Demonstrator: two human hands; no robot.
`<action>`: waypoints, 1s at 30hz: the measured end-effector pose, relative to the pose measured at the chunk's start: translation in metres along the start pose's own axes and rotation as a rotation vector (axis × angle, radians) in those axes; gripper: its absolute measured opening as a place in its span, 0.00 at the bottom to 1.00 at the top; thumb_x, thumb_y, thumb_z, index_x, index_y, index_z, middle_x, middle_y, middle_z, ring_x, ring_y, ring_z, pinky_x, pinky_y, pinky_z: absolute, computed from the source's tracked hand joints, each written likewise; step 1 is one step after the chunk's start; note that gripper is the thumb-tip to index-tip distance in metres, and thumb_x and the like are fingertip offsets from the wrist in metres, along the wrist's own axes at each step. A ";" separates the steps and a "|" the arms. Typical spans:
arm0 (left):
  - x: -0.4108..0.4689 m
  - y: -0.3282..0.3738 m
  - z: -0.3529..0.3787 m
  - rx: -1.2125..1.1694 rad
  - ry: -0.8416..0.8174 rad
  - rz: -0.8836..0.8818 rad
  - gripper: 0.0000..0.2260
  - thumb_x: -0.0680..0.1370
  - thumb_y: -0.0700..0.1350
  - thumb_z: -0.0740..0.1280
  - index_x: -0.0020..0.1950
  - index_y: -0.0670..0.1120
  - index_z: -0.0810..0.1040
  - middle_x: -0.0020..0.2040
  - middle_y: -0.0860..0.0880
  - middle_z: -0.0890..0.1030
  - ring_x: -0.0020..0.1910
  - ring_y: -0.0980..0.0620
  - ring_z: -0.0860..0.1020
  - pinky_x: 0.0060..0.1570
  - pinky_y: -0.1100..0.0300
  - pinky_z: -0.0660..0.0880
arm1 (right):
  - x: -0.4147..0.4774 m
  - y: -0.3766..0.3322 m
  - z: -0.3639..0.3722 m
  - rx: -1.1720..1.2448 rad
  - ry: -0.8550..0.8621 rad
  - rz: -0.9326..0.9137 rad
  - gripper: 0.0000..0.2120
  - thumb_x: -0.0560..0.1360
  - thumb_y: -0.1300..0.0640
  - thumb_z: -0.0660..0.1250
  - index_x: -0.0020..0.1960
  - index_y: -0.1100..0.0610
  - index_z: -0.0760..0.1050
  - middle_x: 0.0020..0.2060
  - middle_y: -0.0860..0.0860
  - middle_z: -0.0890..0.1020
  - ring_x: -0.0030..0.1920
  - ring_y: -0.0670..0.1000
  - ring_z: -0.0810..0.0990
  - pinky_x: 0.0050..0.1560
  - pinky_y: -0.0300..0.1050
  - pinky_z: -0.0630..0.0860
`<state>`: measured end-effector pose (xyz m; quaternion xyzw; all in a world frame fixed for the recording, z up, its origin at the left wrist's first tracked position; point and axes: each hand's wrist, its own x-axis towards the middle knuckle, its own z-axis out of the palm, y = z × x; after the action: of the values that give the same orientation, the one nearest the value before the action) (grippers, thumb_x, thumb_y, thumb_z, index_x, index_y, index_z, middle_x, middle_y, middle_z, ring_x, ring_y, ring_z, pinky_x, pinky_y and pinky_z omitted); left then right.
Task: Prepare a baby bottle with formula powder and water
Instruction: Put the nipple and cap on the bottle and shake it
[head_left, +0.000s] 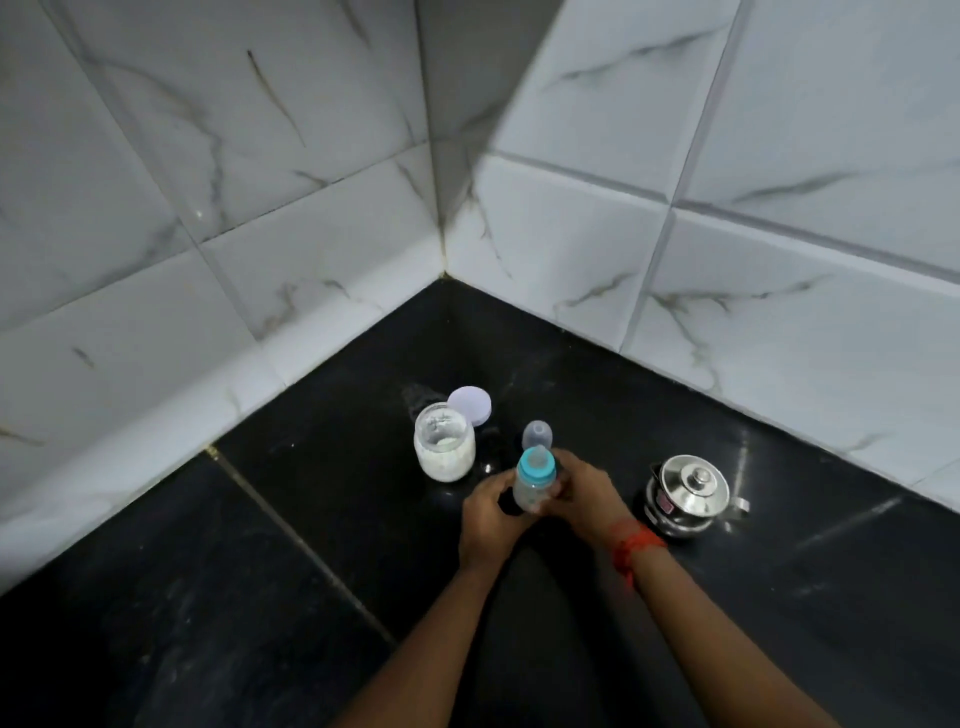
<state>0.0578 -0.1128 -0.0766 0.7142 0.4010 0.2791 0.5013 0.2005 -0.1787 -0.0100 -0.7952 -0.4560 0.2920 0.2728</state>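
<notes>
At lower centre of the frame the fingers (511, 486) of the left hand (488, 519) and those of the right hand (584, 493) are pinching the baby bottle (532, 488) from both sides, upright just above the black tabletop (311, 457), its teal nipple ring (536, 464) on. The step looks like mixing, so next comes the clear cap (536, 433) behind it, then closing the open formula jar (444, 441) with its white lid (469, 404). The steel kettle (685, 491) at right bears a sticker, probably a brand label, too blurred to read.
</notes>
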 end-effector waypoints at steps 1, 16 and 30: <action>0.001 -0.003 0.001 0.006 0.000 0.004 0.20 0.69 0.49 0.83 0.47 0.74 0.81 0.47 0.68 0.85 0.50 0.68 0.82 0.50 0.70 0.76 | 0.009 0.010 -0.002 -0.100 -0.004 -0.036 0.21 0.69 0.55 0.73 0.59 0.42 0.74 0.51 0.46 0.82 0.52 0.48 0.80 0.51 0.38 0.71; 0.005 -0.012 0.006 0.091 0.092 0.021 0.27 0.65 0.54 0.85 0.61 0.51 0.84 0.55 0.57 0.85 0.56 0.59 0.82 0.58 0.64 0.77 | 0.088 -0.022 -0.027 -0.530 -0.233 -0.194 0.19 0.77 0.57 0.65 0.68 0.51 0.76 0.67 0.55 0.75 0.65 0.59 0.76 0.67 0.52 0.72; 0.006 -0.015 0.008 0.110 0.120 0.005 0.28 0.65 0.51 0.85 0.62 0.45 0.84 0.57 0.51 0.86 0.55 0.55 0.82 0.61 0.57 0.79 | 0.033 -0.068 -0.080 -0.550 -0.107 -0.518 0.28 0.72 0.70 0.69 0.68 0.50 0.76 0.66 0.51 0.76 0.65 0.54 0.76 0.64 0.52 0.75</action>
<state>0.0629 -0.1087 -0.0936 0.7235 0.4432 0.3004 0.4357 0.2331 -0.1332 0.0852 -0.6808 -0.7168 0.1210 0.0898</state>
